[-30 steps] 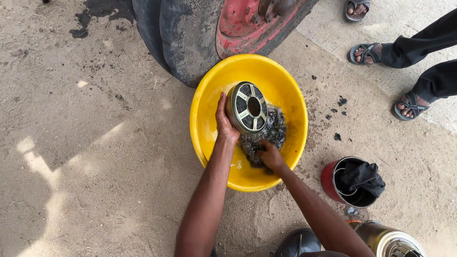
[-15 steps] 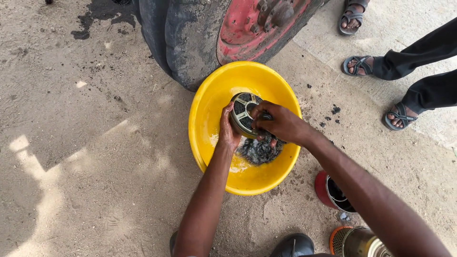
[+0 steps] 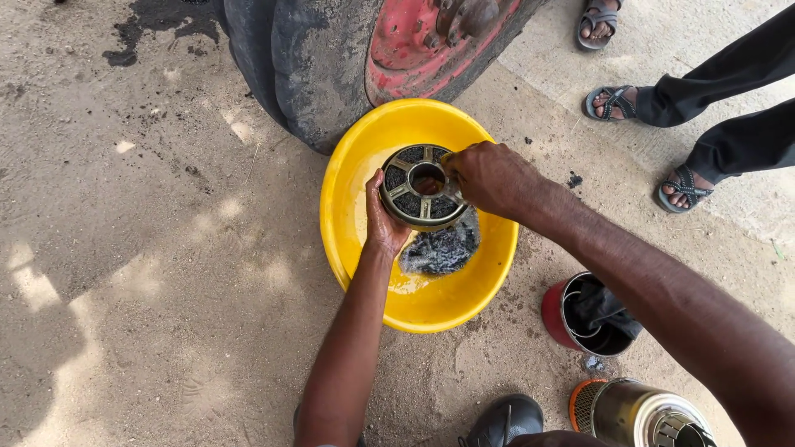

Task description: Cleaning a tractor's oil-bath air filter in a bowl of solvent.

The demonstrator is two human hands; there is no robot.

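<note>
One yellow basin [image 3: 348,207] is sitting on the ground against one big tyre [image 3: 306,66], with one red tin [image 3: 556,316] and one metal canister [image 3: 638,414] near it, and three sandalled feet [image 3: 611,101] are standing beyond. One round filter [image 3: 422,189] is standing on edge inside the basin, showing a spoked metal end cap, a centre hole and dirty grey mesh trailing below. The left hand [image 3: 383,222] is cupping its left rim with fingers pressed together, while the right hand [image 3: 489,175] is reaching over from the right, its fingers curling onto the cap's edge.
</note>
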